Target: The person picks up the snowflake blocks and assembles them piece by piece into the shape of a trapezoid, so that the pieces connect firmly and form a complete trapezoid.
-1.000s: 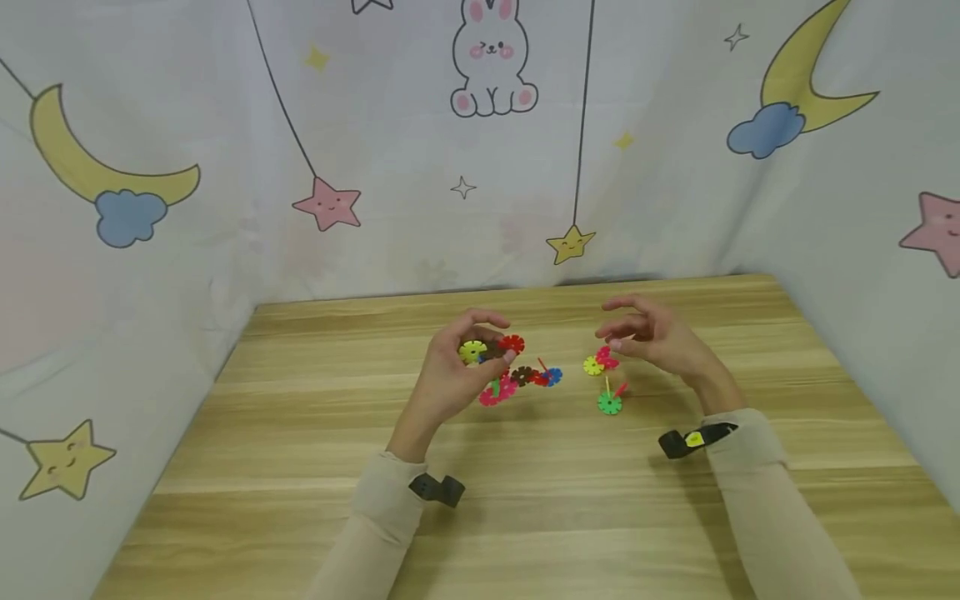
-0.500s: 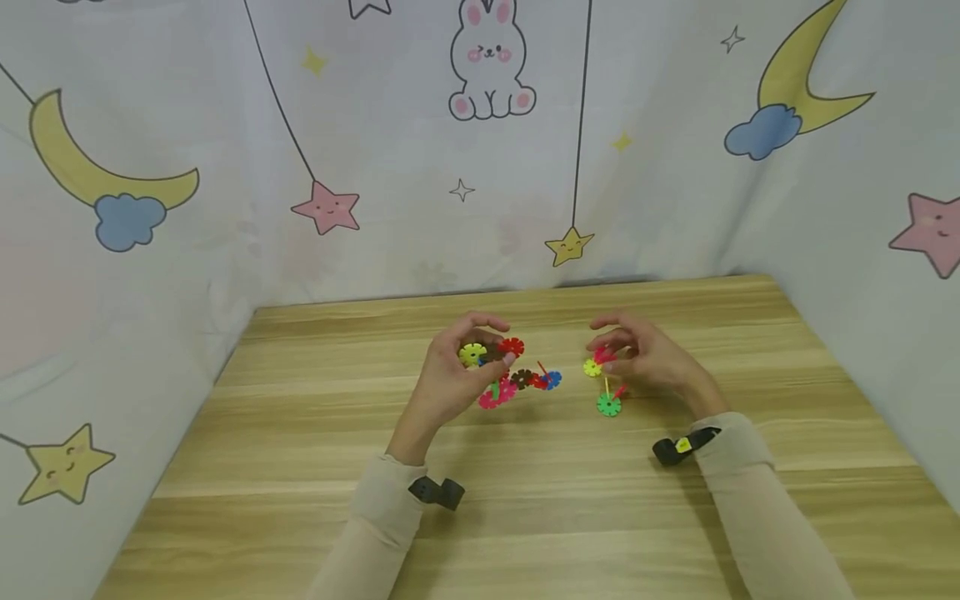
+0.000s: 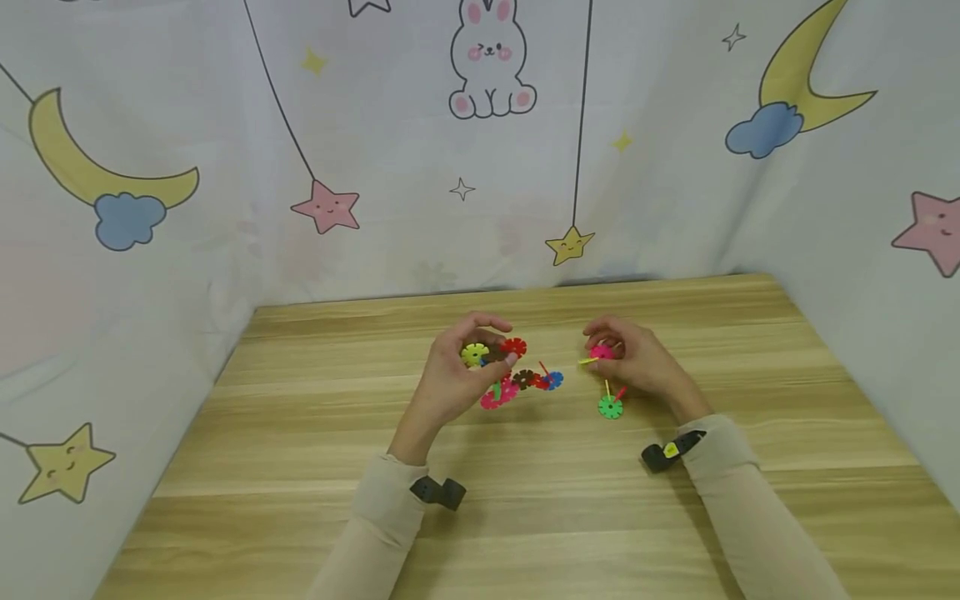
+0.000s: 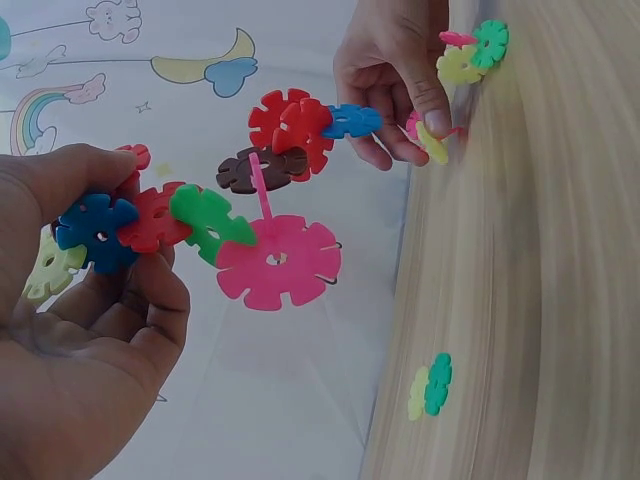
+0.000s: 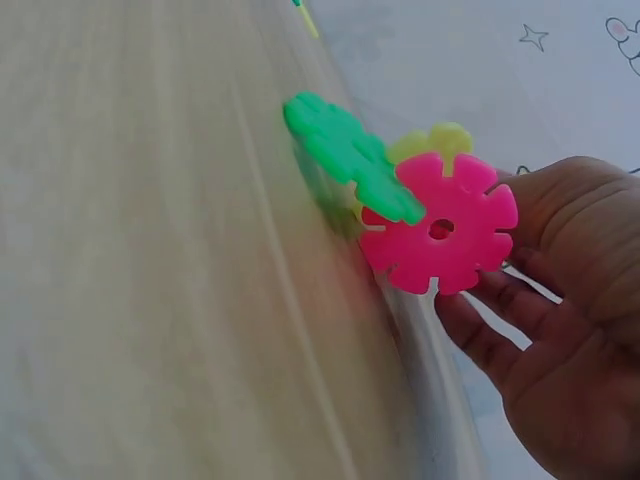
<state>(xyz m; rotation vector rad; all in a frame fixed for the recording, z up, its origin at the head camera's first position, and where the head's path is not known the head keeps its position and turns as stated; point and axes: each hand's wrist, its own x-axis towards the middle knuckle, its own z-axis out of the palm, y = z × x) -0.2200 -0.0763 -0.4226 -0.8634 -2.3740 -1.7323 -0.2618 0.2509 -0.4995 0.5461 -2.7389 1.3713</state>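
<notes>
My left hand (image 3: 454,367) pinches a chain of notched plastic discs above the table. In the left wrist view a blue disc (image 4: 97,232), a green disc (image 4: 212,222), a large pink disc (image 4: 300,262), a brown disc (image 4: 238,172) and a blue end disc (image 4: 352,121) are joined. My right hand (image 3: 637,358) holds a pink disc (image 3: 601,352) joined to a yellow one (image 3: 588,361), between thumb and fingers. Just in front of it on the table sits a green disc (image 3: 611,407) with upright yellow and pink pieces; in the right wrist view a green disc (image 5: 345,150) partly overlaps a pink one (image 5: 450,215).
The wooden table (image 3: 525,517) meets a printed white curtain (image 3: 405,150) at its back edge. In the left wrist view, a green disc (image 4: 438,384) and a pale yellow one (image 4: 417,393) stand together on the table, apart from both hands.
My right hand has moved left and down onto the pink and yellow discs, and its fingers have closed round them; the yellow disc has tilted edge-on. The left hand has hardly moved.
</notes>
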